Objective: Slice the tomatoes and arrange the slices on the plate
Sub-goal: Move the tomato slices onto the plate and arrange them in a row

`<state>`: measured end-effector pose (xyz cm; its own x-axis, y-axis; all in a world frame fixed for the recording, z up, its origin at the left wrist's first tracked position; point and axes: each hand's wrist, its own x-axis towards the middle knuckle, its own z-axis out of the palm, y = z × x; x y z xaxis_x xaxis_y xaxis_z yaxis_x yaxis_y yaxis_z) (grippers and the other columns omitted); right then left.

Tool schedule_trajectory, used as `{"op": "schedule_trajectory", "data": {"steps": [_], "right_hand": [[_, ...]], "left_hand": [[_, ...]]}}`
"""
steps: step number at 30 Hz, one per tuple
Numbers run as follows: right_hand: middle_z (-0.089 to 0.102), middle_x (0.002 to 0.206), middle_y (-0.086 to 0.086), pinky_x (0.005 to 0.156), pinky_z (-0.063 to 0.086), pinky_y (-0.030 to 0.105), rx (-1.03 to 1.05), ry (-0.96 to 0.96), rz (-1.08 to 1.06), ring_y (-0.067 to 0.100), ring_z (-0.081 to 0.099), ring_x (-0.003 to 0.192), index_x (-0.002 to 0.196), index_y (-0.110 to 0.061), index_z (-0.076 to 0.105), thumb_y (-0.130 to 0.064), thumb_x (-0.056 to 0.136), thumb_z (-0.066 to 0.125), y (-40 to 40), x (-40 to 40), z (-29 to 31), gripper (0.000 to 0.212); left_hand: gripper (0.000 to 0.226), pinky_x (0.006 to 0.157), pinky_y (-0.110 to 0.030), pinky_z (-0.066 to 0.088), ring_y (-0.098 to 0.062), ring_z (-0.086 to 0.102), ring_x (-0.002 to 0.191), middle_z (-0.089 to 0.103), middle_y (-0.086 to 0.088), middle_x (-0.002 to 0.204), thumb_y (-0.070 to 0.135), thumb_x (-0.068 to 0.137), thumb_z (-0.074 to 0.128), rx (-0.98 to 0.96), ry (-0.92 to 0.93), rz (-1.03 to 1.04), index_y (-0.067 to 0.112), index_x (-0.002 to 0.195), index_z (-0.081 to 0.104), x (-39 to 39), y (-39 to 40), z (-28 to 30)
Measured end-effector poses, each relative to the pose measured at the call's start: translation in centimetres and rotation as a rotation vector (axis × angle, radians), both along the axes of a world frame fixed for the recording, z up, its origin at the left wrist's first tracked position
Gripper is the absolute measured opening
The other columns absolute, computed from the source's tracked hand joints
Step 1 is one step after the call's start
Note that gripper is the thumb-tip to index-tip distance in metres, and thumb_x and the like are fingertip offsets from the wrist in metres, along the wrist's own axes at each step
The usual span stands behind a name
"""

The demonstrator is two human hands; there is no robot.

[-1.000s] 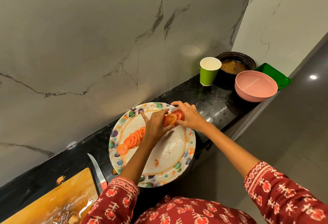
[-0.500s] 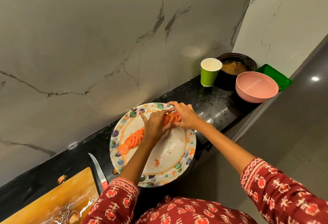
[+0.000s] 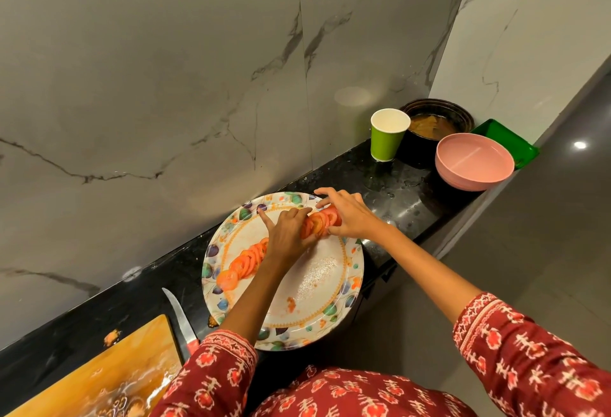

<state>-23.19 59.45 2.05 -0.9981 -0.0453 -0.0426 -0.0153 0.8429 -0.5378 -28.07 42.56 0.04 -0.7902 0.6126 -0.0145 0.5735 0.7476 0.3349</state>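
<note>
Left hand (image 3: 287,234) hides middle of tomato slices (image 3: 246,259); cutting board (image 3: 99,380) cut off by edge.

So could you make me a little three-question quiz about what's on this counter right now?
1. True or false: the knife lies on the plate.
2. What do both hands hold? A) the green cup B) tomato slices C) the pink bowl
3. Fill in: the knife lies between the plate and the ___ board.

Key: 1 false, it lies on the counter; 2 B, left hand and right hand hold a stack of them; 3 cutting.
</note>
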Motion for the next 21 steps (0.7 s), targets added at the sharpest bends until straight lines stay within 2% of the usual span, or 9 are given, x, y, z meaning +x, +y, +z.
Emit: {"op": "schedule_trajectory", "data": {"steps": [8,12,16,18,21], "right_hand": [[0.055,0.129,-0.006,0.099,0.019,0.034,-0.019,0.005,0.012,0.017,0.038,0.124,0.142,-0.022,0.027,-0.031,0.078,0.071,-0.4,0.3,-0.2,0.079],[0.056,0.128,-0.005,0.103,0.020,0.037,-0.017,-0.003,0.005,0.017,0.037,0.125,0.143,-0.022,0.025,-0.025,0.078,0.071,-0.3,0.3,-0.2,0.080],[0.057,0.126,-0.008,0.100,0.020,0.035,-0.029,0.014,-0.008,0.016,0.039,0.123,0.142,-0.022,0.025,-0.020,0.075,0.071,0.1,0.5,-0.6,0.082],[0.058,0.123,-0.008,0.099,0.020,0.034,-0.043,0.037,-0.034,0.016,0.040,0.121,0.142,-0.021,0.027,-0.018,0.075,0.071,0.2,0.7,-0.8,0.080],[0.060,0.118,-0.010,0.098,0.021,0.032,-0.064,0.071,-0.060,0.016,0.043,0.119,0.140,-0.021,0.030,-0.016,0.076,0.069,0.0,0.8,-1.2,0.075]], "left_hand": [[0.062,0.110,-0.065,0.008,-0.021,0.040,0.129,0.046,-0.003,0.140,0.053,0.085,0.055,0.035,-0.031,0.021,0.024,0.138,0.039,-0.2,0.0,-0.8],[0.080,0.106,-0.064,-0.011,-0.022,0.029,0.137,0.035,0.000,0.148,0.062,0.078,0.057,-0.062,-0.035,0.006,0.027,0.143,0.028,0.0,0.5,-0.1],[0.086,0.107,-0.061,-0.012,-0.022,0.027,0.139,0.034,-0.001,0.150,0.062,0.075,0.060,-0.037,-0.045,0.041,0.025,0.145,0.026,-0.3,0.3,0.7],[0.081,0.107,-0.060,-0.013,-0.022,0.032,0.137,0.040,-0.002,0.146,0.059,0.077,0.060,-0.026,-0.063,0.077,0.023,0.144,0.030,-0.5,-0.5,1.0],[0.061,0.107,-0.061,-0.013,-0.021,0.043,0.129,0.053,-0.003,0.135,0.046,0.085,0.058,-0.008,-0.038,0.057,0.021,0.138,0.042,-0.1,-1.5,0.7]]}}
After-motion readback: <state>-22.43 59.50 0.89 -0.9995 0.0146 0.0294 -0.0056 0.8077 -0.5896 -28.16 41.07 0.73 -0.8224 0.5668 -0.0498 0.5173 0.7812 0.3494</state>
